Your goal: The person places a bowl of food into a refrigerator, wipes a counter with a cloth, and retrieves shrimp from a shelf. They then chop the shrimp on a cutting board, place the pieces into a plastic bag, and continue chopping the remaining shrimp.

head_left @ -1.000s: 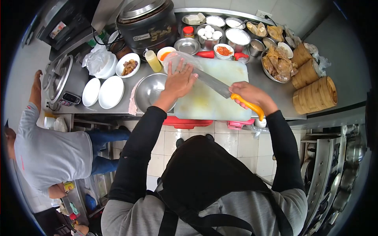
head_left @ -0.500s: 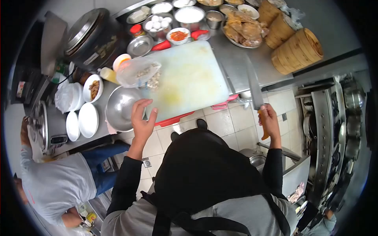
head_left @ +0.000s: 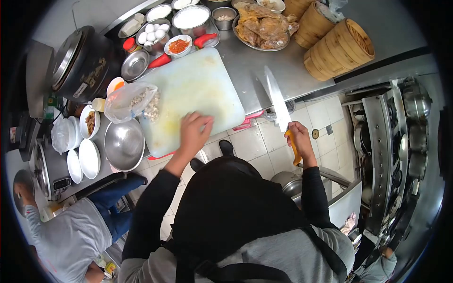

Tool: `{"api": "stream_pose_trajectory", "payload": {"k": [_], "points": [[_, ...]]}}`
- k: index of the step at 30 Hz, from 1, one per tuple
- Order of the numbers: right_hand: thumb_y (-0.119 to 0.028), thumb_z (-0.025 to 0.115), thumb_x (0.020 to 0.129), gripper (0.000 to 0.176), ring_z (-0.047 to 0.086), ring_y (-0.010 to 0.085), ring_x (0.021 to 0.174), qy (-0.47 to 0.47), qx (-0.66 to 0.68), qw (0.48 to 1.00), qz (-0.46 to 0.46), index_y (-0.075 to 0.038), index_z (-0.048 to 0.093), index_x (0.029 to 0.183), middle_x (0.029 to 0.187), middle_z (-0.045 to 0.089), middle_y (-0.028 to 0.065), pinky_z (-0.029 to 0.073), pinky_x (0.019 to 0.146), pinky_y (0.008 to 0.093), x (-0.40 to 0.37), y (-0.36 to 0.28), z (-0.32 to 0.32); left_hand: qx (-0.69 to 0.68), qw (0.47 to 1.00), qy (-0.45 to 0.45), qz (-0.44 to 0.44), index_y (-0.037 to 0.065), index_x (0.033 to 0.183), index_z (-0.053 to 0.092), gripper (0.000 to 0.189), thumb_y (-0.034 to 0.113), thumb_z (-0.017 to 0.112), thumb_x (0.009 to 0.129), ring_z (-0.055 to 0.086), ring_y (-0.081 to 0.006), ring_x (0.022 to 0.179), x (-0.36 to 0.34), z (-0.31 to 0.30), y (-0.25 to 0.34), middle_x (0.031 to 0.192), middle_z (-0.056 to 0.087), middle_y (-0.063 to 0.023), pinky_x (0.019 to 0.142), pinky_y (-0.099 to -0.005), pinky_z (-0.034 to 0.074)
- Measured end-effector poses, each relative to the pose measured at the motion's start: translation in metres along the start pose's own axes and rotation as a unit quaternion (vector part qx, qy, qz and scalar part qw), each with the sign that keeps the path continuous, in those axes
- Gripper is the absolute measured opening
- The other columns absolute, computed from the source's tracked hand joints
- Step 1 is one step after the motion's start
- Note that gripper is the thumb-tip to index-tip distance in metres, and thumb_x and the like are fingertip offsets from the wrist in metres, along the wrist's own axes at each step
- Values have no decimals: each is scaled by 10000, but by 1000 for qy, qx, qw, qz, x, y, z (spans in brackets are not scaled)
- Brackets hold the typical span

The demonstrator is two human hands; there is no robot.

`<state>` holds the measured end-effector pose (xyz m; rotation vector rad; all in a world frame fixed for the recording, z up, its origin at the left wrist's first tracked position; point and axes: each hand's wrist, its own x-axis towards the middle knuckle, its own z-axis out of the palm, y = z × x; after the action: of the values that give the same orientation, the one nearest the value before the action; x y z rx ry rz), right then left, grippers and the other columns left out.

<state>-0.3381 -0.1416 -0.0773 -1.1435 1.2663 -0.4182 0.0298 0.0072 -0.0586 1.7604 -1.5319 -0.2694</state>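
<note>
My right hand (head_left: 301,137) is wrapped round the yellow handle of a large knife (head_left: 278,101), whose blade points up and away beside the counter edge. My left hand (head_left: 194,131) is over the near edge of the white cutting board (head_left: 203,85), fingers loosely bent and thumb apart, with nothing seen in it. A clear plastic bag (head_left: 125,101) lies on the board's left side, with small chopped pieces (head_left: 151,109) in and around its mouth. Left of the board is a steel bowl (head_left: 123,146).
Red peppers (head_left: 160,61), a bowl of eggs (head_left: 153,34) and a plate of cooked poultry (head_left: 263,28) line the back. Bamboo steamers (head_left: 337,52) stand at the right end. White bowls (head_left: 89,158) sit left. Another person (head_left: 75,226) works at lower left.
My left hand has moved right, from beside the steel bowl to over the board's near edge. The knife stays in my right hand. The view has shifted, so the counter appears farther left.
</note>
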Motion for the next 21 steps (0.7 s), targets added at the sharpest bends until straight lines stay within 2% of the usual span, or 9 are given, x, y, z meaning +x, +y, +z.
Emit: {"api": "stream_pose_trajectory", "payload": {"k": [3, 5, 7, 8, 12, 14, 15, 17, 21], "points": [[-283, 521, 1052, 259, 536, 97, 526, 49, 56, 997, -26, -54, 610, 972, 744, 626, 52, 443, 487, 246, 0, -2, 0, 43, 995, -62, 60, 115, 897, 769, 81, 144, 714, 845, 600, -265, 930, 72, 55, 11, 862, 633, -38, 823, -404, 425], [-296, 518, 1064, 274, 535, 100, 521, 75, 105, 990, -60, -56, 611, 970, 744, 625, 55, 442, 482, 244, -11, 0, -5, 97, 987, -70, 104, 118, 846, 769, 90, 188, 715, 827, 604, -269, 952, 106, 96, 6, 899, 658, -40, 832, -406, 417], [-301, 517, 1067, 274, 536, 100, 521, 96, 111, 987, -67, -58, 608, 978, 745, 625, 55, 441, 480, 241, -32, 8, -14, 149, 976, -112, 109, 118, 852, 772, 92, 192, 722, 830, 608, -277, 941, 125, 119, -4, 896, 667, -47, 841, -414, 426], [-306, 516, 1071, 274, 536, 100, 521, 115, 112, 984, -75, -61, 605, 985, 746, 625, 55, 440, 479, 239, -44, 15, -19, 201, 962, -148, 111, 117, 857, 775, 95, 196, 728, 833, 613, -285, 931, 131, 128, -8, 892, 675, -54, 850, -422, 434], [-324, 523, 1070, 272, 539, 95, 527, 177, 164, 969, -47, -67, 587, 1008, 749, 622, 50, 437, 480, 230, -92, 50, -32, 191, 958, -175, 127, 133, 808, 774, 92, 207, 723, 832, 619, -288, 942, 150, 138, -28, 919, 695, -42, 856, -432, 433], [-329, 517, 1073, 275, 540, 88, 527, 209, 169, 963, -34, -80, 591, 985, 750, 627, 39, 431, 479, 227, -109, 62, -36, 176, 960, -200, 87, 180, 770, 773, 104, 233, 697, 818, 602, -264, 1002, 169, 130, -39, 957, 699, -24, 845, -416, 414], [-326, 517, 1073, 269, 540, 86, 526, 225, 176, 958, -32, -87, 595, 979, 749, 631, 39, 428, 479, 224, -115, 67, -38, 179, 959, -198, 92, 180, 770, 773, 104, 233, 697, 818, 602, -264, 1002, 185, 122, -43, 957, 699, -24, 845, -416, 414], [-323, 516, 1074, 264, 541, 85, 525, 247, 185, 951, -26, -93, 598, 973, 747, 634, 40, 425, 479, 221, -124, 75, -43, 179, 982, -57, 28, 206, 773, 782, 103, 231, 693, 819, 603, -277, 1005, 217, 104, -60, 987, 701, -33, 871, -444, 409], [-312, 524, 1074, 252, 544, 84, 524, 278, 176, 943, -40, -105, 600, 952, 749, 641, 39, 425, 478, 219, -141, 66, -36, 271, 957, -78, 68, 229, 799, 794, 101, 235, 696, 820, 603, -291, 1015, 256, 90, -85, 1010, 699, -38, 897, -462, 403]]}}
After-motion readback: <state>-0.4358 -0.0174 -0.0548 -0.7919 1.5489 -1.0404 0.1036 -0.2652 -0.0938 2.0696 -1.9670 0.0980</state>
